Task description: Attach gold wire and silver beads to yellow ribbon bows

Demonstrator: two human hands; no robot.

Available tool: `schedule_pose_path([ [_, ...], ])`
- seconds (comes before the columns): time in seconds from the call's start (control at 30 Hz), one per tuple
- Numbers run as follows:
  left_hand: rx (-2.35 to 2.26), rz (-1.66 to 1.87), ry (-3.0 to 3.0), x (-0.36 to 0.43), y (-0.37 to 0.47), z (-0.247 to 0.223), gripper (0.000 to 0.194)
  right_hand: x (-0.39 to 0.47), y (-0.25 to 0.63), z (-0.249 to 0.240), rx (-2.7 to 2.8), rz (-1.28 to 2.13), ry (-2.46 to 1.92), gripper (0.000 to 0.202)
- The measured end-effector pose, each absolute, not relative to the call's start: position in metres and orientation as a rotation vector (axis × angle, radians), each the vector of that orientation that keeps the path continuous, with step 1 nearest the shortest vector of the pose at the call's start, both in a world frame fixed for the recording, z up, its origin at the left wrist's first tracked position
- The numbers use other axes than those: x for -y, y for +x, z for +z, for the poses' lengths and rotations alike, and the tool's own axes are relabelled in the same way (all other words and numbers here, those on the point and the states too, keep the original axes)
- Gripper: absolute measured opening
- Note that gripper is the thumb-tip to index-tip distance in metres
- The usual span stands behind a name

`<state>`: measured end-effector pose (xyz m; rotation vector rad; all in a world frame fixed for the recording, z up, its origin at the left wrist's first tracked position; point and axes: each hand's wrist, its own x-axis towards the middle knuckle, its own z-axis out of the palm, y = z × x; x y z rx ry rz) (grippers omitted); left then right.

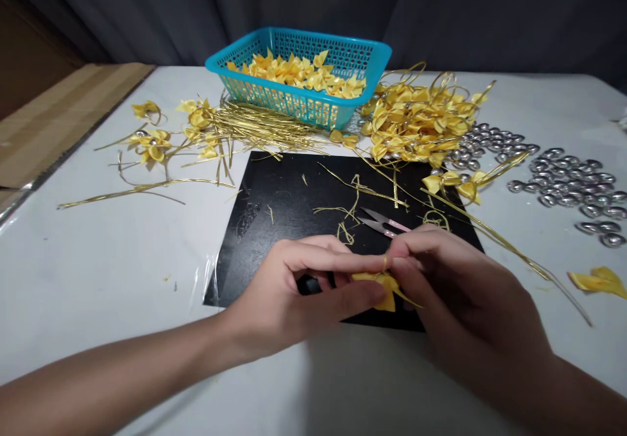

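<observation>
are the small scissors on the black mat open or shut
Open: the scissors have their blade tips apart, with black mat showing between.

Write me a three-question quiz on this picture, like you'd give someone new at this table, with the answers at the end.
1. True or false: the scissors lie on the black mat.

2. Fill in the missing word: the loose silver beads are spread toward the ____ side of the picture.

3. Pick one: what is pinched in the left hand?
A) the scissors
B) a silver bead
C) a yellow flower

Key:
1. True.
2. Right.
3. C.
</observation>
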<state>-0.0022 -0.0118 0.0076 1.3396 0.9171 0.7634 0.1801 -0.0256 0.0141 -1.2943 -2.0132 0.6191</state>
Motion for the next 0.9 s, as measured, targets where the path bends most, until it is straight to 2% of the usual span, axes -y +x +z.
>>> schedule_pose_path([
  [0.3, -0.918, 0.857, 1.353, 0.013, 0.001, 0.009, 0.023, 0.029, 0.179, 0.014, 2.031, 0.500, -1.241, 0.012],
  [0.73, -1.072, 0.727, 1.227, 0.013, 0.007, 0.011, 0.011, 0.023, 0.183, 0.012, 1.987, 0.407, -1.294, 0.010],
  [0.9, -1.042, 0.672, 1.308, 0.013, 0.007, 0.013, 0.011, 0.022, 0.182, 0.014, 2.013, 0.477, -1.313, 0.011],
])
